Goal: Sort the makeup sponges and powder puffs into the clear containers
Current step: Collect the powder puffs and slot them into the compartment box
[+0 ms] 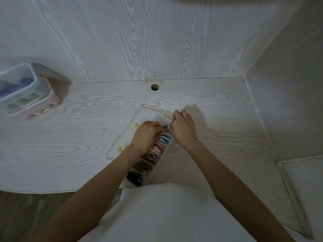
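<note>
- My left hand (148, 132) and my right hand (182, 129) meet over the far end of the long clear container (158, 161), which lies lengthways on the white worktop (52, 137) just in front of me.
- Between them, the fingers of both hands are curled and pinch a small greenish puff (165, 126) just above the container's far compartment.
- The long clear container is split into compartments: blue puffs (166, 137) stand on edge just near of my hands, then pink puffs (158, 148), then darker ones (135, 177) at the near end.
- Its clear lid (129, 123), with yellow clips, lies flat on the worktop, touching the container's left side.
- Far to the left, well apart, stands a second clear container (26, 89) holding blue, green and pink sponges; it is blurred.
- A round hole (154, 87) sits in the worktop by the far wall.
</note>
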### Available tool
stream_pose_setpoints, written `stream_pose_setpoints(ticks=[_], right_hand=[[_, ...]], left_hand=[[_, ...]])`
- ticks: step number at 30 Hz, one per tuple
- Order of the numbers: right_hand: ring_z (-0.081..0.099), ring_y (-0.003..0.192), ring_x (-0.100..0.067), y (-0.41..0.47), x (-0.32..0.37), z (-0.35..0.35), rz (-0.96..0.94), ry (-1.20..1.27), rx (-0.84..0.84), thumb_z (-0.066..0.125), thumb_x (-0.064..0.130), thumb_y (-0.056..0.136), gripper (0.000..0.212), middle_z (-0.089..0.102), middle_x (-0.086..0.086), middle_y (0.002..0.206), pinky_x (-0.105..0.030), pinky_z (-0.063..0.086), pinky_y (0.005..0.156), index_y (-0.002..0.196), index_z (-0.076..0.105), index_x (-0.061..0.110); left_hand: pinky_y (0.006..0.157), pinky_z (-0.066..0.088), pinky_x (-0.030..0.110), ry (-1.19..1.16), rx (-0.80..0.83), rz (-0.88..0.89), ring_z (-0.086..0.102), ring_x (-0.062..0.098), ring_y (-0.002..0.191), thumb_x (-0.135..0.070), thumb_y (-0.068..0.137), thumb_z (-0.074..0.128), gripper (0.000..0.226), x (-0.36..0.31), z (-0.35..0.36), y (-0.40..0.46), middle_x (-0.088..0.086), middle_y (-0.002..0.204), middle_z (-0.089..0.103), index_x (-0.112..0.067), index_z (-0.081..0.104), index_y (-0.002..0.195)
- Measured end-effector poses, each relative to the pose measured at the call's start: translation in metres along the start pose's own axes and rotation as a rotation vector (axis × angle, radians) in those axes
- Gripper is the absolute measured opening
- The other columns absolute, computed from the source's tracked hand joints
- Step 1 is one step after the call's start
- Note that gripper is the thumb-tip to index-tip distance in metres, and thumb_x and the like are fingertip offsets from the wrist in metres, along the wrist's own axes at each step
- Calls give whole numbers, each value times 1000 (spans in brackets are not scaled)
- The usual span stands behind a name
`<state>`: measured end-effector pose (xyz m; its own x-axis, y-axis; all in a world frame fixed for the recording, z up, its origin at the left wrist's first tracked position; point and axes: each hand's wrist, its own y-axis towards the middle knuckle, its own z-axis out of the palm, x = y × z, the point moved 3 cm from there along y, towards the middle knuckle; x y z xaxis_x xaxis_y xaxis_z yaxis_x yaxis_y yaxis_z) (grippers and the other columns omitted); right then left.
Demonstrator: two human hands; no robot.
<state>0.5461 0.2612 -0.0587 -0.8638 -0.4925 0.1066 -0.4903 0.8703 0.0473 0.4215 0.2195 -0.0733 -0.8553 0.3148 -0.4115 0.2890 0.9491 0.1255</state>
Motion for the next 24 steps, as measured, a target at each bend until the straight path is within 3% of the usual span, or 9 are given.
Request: stream_pose_setpoints(ticks=[3, 5, 7, 9, 11, 14, 17, 20, 24], right_hand=[[52, 80, -25, -5, -2, -2, 26, 14, -19, 73, 14, 69, 9, 57, -4, 82, -32, 40, 67, 61, 69, 13], [53, 76, -26, -13, -4, -4, 20, 108, -124, 73, 13, 67, 4, 58, -5, 82, -32, 42, 64, 68, 69, 12], [48, 81, -24, -18, -6, -5, 4, 173, -204, 72, 12, 68, 8, 59, -7, 88, -33, 42, 64, 76, 69, 13], [40, 86, -21, -14, -7, -5, -26, 127, -213, 73, 12, 67, 5, 61, -6, 93, -32, 41, 65, 68, 70, 15], [40, 88, -22, -6, -5, -1, -48, 32, -140, 77, 11, 62, 10, 63, -4, 95, -31, 41, 67, 57, 70, 17], [55, 81, -25, 5, 5, 0, -46, -60, 16, 82, 12, 53, 15, 64, 1, 86, -30, 36, 70, 52, 69, 19], [54, 90, -25, 10, 8, -4, -55, -103, 85, 74, 11, 67, 5, 63, 0, 94, -30, 26, 76, 65, 74, 16], [46, 107, -24, 3, -5, -7, -19, 132, 113, 54, 12, 89, 20, 57, -4, 118, -31, 34, 88, 94, 74, 10], [56, 89, -18, -3, -29, -22, 162, 608, -96, 55, 14, 91, 10, 60, -5, 100, -33, 48, 79, 93, 63, 9]], left_hand=[[76, 39, 26, 1, 3, 16, 65, 23, 69, -30, 86, 46, 32, 1, -1, 0, 3, 84, 71, -16, 74, 91], [75, 39, 26, -15, -10, 21, 64, 23, 67, -28, 86, 46, 31, 1, -2, -1, 3, 82, 70, -15, 74, 91], [75, 39, 26, -15, -23, 26, 64, 23, 66, -27, 85, 46, 31, 1, -3, 0, 3, 81, 70, -15, 74, 91], [75, 38, 26, -20, -27, 43, 65, 23, 67, -26, 85, 46, 31, 1, -3, 0, 4, 81, 71, -14, 74, 91], [75, 38, 26, -29, -34, 61, 65, 23, 66, -26, 85, 47, 31, -1, -4, -1, 4, 80, 71, -14, 74, 91], [76, 39, 27, -39, -31, 78, 65, 23, 67, -26, 85, 47, 30, 1, -4, -2, 4, 78, 70, -15, 74, 92], [78, 40, 28, -55, -31, 90, 67, 26, 71, -22, 86, 49, 29, 1, -4, -3, 8, 84, 71, -11, 73, 96], [79, 42, 20, -199, -92, -2, 65, 23, 89, -13, 88, 53, 26, -1, -17, -9, 8, 105, 69, -11, 69, 108], [89, 36, 13, -280, -206, -261, 56, 18, 108, -15, 90, 57, 30, 22, -42, -31, 2, 121, 61, -18, 61, 120]])
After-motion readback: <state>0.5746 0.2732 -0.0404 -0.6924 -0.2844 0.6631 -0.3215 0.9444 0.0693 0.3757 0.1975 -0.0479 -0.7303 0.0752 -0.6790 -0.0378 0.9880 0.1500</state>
